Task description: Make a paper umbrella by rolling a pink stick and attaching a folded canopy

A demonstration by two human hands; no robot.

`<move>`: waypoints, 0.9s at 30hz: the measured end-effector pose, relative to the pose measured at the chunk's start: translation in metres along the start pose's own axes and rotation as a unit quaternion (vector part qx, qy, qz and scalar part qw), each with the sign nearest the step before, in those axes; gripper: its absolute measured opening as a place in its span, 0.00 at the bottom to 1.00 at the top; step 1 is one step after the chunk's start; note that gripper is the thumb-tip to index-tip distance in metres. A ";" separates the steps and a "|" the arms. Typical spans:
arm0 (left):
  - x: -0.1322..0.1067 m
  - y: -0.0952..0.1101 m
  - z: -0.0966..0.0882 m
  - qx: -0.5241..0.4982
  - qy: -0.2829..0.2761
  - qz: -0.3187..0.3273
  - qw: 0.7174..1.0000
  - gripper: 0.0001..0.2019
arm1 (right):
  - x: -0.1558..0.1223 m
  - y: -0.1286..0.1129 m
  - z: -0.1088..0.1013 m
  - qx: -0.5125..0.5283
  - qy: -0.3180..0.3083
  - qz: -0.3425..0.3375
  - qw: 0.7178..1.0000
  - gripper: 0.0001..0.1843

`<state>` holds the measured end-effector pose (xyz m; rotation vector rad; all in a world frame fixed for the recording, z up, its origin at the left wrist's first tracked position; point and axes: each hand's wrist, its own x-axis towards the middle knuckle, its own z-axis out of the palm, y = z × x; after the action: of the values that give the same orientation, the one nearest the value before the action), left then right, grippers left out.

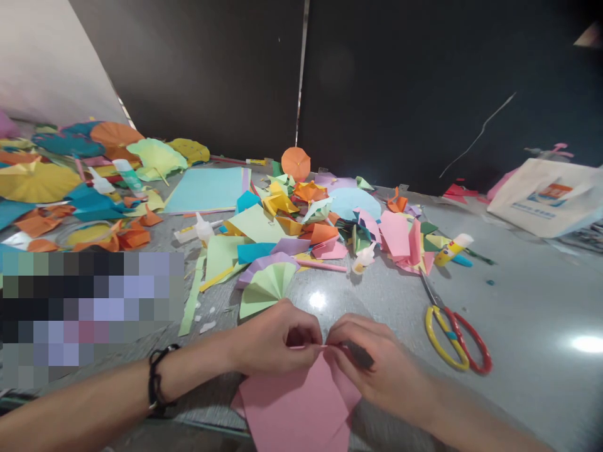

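A sheet of pink paper (296, 402) lies at the table's near edge, with a narrow fold along its top. My left hand (282, 336) pinches that top edge between thumb and fingers. Close beside it, my right hand (372, 351) pinches the same edge, the two sets of fingertips almost meeting. Just beyond my left hand rests a pleated green paper fan (268, 292) with a purple pleated piece (257, 267) behind it. Scissors (452, 336) with one yellow and one red handle lie to the right of my right hand.
Mixed paper scraps (301, 220) are heaped across the middle. Around them are a white glue bottle (363, 258), a yellow glue stick (453, 250) and a stack of light-blue sheets (205, 189). Finished paper umbrellas (157, 158) stand at the left; a white bag (546, 196) is at the far right.
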<state>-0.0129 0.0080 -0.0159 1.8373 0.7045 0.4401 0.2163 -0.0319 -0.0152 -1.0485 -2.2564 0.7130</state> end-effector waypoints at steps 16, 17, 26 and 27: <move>-0.002 -0.001 0.003 0.048 0.025 0.048 0.997 0.05 | 0.001 -0.003 0.000 0.038 -0.016 0.039 0.998 0.05; -0.001 -0.001 0.003 0.052 0.028 0.051 0.997 0.05 | 0.001 -0.003 0.001 0.038 -0.018 0.039 0.998 0.04; 0.000 0.001 0.002 -0.002 0.000 0.007 1.000 0.04 | -0.001 -0.005 0.000 0.040 -0.022 0.046 0.998 0.05; 0.000 0.001 0.001 -0.003 -0.001 0.009 1.000 0.05 | -0.001 -0.005 0.000 0.042 -0.021 0.046 0.998 0.05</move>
<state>-0.0121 0.0066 -0.0156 1.8387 0.6858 0.4512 0.2139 -0.0355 -0.0123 -1.1119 -2.2043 0.8688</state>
